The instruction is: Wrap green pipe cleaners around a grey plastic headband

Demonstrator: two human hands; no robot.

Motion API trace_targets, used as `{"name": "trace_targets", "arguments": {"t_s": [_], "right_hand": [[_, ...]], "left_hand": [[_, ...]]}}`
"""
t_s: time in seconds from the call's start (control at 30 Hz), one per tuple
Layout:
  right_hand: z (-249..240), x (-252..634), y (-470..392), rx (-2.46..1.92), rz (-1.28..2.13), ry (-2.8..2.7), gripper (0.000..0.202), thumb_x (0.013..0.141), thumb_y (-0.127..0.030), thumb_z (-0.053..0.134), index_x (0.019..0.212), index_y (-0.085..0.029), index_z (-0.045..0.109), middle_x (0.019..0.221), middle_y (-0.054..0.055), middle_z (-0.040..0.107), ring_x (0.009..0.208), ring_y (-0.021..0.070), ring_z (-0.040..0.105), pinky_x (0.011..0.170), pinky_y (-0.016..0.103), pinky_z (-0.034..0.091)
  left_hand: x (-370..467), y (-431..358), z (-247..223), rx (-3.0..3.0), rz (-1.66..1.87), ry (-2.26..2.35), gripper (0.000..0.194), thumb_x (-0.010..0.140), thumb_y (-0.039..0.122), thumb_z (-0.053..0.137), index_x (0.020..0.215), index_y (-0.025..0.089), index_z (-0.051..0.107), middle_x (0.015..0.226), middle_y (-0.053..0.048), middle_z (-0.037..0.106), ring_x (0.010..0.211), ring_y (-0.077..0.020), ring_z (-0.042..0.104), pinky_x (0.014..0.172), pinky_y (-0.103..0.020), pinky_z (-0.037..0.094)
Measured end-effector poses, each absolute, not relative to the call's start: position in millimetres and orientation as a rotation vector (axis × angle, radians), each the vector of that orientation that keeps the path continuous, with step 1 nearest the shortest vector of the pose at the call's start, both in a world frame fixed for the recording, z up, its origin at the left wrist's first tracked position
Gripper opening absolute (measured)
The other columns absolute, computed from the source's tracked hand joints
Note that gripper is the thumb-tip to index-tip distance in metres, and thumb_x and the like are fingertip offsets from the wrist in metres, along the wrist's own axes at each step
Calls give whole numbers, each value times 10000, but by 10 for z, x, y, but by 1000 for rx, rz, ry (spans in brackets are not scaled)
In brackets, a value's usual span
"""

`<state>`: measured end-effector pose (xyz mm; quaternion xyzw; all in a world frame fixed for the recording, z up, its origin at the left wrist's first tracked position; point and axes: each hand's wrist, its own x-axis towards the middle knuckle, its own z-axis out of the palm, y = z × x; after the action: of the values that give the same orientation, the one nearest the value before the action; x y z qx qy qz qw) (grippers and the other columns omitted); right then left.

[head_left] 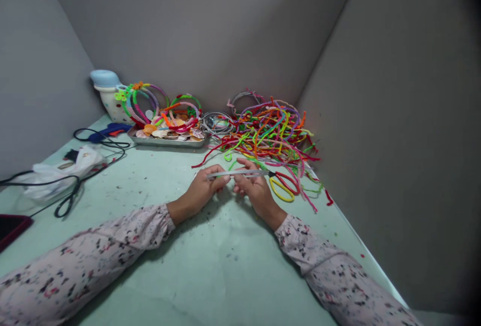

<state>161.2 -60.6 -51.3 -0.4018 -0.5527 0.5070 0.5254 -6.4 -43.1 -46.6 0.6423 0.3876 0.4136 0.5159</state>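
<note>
A thin grey band (246, 171), seen nearly edge-on, stretches across both hands. My left hand (203, 185) pinches its left end between thumb and fingers. My right hand (257, 190) is closed on it too, the thumb close to the left thumb; the palm side is partly hidden. Just right of the right hand lie scissors (283, 185) with one red and one yellow handle; the band and hand hide their blades. Beyond the fingers is a big tangled heap of coloured pipe cleaners (270, 125), and a green strand from it reaches behind the hands.
At the back, a metal tray (169, 142) holds shells and pipe-cleaner-wrapped headbands (150, 98). Bare grey headbands (218, 121) lie beside it. A white jar with a blue lid (107, 90), black cable (78, 180), plastic bag (60, 170) and dark red-edged device (13, 230) are left.
</note>
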Motion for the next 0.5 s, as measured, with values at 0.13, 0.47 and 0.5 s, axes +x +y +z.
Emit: {"name": "trace_targets", "arguments": {"t_s": [0.13, 0.47, 0.5], "right_hand": [[-503, 1604, -596, -989, 1224, -1285, 564, 771, -401, 643, 1254, -217, 419, 894, 4, 586, 576, 94, 562, 492, 217, 443], [-570, 1597, -618, -1123, 989, -1448, 217, 829, -411, 570, 846, -195, 583, 609, -31, 546, 516, 112, 506, 485, 226, 404], [-569, 1594, -625, -1138, 969, -1457, 222, 834, -416, 562, 814, -196, 585, 589, -33, 537, 508, 112, 494, 481, 226, 396]], "left_hand": [[-57, -433, -473, 1491, 988, 906, 254, 780, 406, 611, 732, 168, 534, 573, 38, 485, 508, -93, 408, 495, -217, 303], [-59, -406, -512, 1494, 1002, 950, 222, 799, 382, 603, 764, 171, 541, 597, 35, 491, 517, -89, 407, 476, -211, 313], [-57, -407, -511, 1488, 1004, 951, 224, 799, 383, 603, 767, 170, 541, 596, 36, 488, 515, -88, 406, 476, -211, 313]]}}
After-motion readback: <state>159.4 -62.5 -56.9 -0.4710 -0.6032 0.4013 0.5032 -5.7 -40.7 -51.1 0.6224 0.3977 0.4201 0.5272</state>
